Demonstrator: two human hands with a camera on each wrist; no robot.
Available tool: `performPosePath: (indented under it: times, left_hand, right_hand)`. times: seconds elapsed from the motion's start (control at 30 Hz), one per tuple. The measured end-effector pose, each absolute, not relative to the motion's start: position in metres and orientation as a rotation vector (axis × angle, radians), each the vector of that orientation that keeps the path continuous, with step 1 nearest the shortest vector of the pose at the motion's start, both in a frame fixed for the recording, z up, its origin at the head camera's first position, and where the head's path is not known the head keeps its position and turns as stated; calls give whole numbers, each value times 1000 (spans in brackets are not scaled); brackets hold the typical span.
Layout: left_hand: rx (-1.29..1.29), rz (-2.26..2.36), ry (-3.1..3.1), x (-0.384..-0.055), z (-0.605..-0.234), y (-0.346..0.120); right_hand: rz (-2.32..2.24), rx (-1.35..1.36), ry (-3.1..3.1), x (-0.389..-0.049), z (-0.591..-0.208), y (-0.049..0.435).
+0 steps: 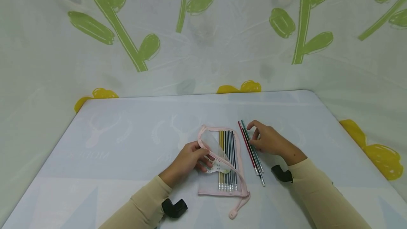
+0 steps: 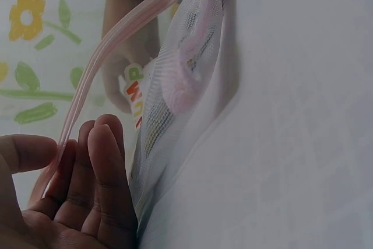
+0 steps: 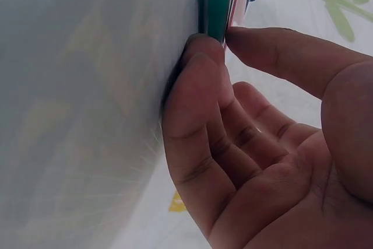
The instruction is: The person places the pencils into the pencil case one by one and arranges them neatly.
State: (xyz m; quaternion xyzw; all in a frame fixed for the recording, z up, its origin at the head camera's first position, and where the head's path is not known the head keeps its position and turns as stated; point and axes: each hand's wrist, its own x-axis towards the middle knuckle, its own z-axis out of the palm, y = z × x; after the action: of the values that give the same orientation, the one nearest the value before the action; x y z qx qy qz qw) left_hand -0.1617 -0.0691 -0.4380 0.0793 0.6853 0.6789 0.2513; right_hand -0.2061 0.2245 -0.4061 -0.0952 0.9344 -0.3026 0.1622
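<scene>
A see-through mesh pencil bag with pink edging lies flat. Several pencils, yellow, dark and light, lie in it side by side, eraser ends near me. My left hand pinches the bag's pink opening edge between thumb and fingers, lifting it. Right of the bag lie loose pencils: a red pencil, a dark one and a green pencil. My right hand is at their upper part. In the right wrist view, its thumb and fingertips stand on both sides of the green pencil.
The white table has faint deer patterns. A pink cord with a bead hangs off the bag's lower right corner. Black wrist-camera mounts sit at both sleeves. Behind the table is a white wall covering with printed green leaves and yellow flowers.
</scene>
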Motion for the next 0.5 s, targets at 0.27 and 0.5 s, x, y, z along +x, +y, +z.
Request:
performPosePath:
  times: [0.27, 0.5]
  left_hand:
    - [224, 1852, 1865, -162, -439, -70]
    - [223, 1846, 1872, -163, -439, -69]
  right_hand:
    - [-832, -257, 2669, -208, -407, 225]
    - [-821, -242, 2655, -208, -407, 228]
